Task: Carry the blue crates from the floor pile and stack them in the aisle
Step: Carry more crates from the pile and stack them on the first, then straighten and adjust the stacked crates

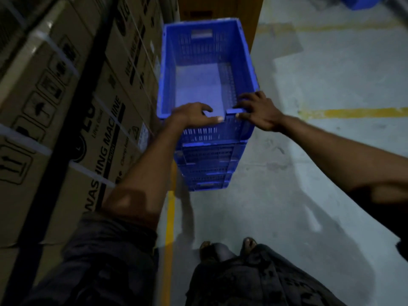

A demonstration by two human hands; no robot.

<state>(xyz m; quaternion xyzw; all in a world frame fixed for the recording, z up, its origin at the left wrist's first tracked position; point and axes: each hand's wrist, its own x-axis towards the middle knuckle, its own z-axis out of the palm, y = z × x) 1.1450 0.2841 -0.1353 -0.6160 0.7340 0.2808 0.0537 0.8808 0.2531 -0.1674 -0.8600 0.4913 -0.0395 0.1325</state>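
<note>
Crates: we count one top blue crate (207, 69), open and empty, sitting on a stack of blue crates (207, 166); beneath it we make out about three more nested layers, though the dim light keeps us from an exact count.
Stack position: it stands on the grey floor (309, 173) in the aisle, just beside the cardboard boxes (72, 102) on our left, with its base near a yellow floor line (170, 219).
Left hand: our left hand (192, 114) grips the near rim of the top crate, fingers curled inside, thumb along the outer edge.
Right hand: our right hand (258, 111) clasps the same near rim at its right corner, fingers hooked over the edge, thumb pressed to the outside.
Hands apart: the two hands sit close together on that rim, with a notch in the rim between them.
Boxes: we see at least four large cartons strapped with white bands; one reads "WASHING MACHINE".
Floor lines: two yellow stripes, the second (353, 112) running off to the right.
Feet: two, ours, at the bottom of view (227, 246).
Far corner: part of another blue object (359, 2) shows top right, too cropped to identify.
</note>
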